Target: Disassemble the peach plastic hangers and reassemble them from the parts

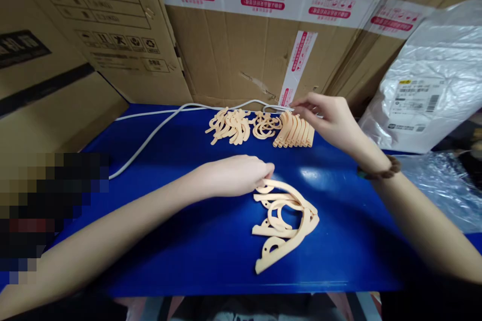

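My left hand [239,175] is closed, its fingertips pinching the end of the uppermost beige plastic folding hanger [288,188] in a small pile in front of me. The assembled hangers overlap there, with a curved hook [278,215] among their arms. My right hand [329,115] reaches to the back of the table. Its fingers are bent and apart, with no part visible in them. Just below the fingers stands a neat row of curved hanger arms [295,133]; whether they touch it I cannot tell. To its left lie loose hooks [265,125] and a heap of more hanger arms [229,125].
The table [169,246] is blue. Large cardboard boxes [226,55] wall its back and left. A white cable [146,140] runs behind the parts and down the left side. A white plastic parcel [417,95] and clear plastic wrap [437,185] lie right.
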Motion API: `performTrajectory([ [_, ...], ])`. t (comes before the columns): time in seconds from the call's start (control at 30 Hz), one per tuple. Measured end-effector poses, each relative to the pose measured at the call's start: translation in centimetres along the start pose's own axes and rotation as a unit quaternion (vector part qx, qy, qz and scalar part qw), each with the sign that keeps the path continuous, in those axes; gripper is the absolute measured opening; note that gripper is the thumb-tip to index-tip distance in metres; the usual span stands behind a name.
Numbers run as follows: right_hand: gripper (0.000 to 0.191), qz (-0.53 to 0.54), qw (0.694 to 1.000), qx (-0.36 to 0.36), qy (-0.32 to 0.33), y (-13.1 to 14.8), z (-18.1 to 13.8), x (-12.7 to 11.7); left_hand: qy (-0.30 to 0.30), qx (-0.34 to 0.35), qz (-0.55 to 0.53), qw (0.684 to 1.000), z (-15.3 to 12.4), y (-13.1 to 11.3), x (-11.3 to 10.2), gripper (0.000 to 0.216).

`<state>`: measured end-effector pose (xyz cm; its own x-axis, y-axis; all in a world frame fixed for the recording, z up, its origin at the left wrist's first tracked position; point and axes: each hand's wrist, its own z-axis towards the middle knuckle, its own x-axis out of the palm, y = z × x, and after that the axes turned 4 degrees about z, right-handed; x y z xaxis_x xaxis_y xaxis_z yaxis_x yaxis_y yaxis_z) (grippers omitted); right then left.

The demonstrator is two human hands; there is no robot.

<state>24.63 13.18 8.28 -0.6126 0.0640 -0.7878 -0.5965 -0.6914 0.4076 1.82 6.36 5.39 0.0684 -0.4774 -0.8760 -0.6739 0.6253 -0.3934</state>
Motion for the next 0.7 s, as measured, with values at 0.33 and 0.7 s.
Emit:
performTrajectory([
  [0.33,0.031,0.150,0.988,0.030,0.030,2.4,-0.4,1.3,-0.252,-0.069,-0.444,0.857,1.8,3.2,-4.5,0.026],
  [0.7,0.027,-0.209,0.977,-0.007,-0.038,2.6,-0.9,2.4,-0.400,-0.039,-0.309,0.862,2.6,3.8,-3.8,0.033],
])
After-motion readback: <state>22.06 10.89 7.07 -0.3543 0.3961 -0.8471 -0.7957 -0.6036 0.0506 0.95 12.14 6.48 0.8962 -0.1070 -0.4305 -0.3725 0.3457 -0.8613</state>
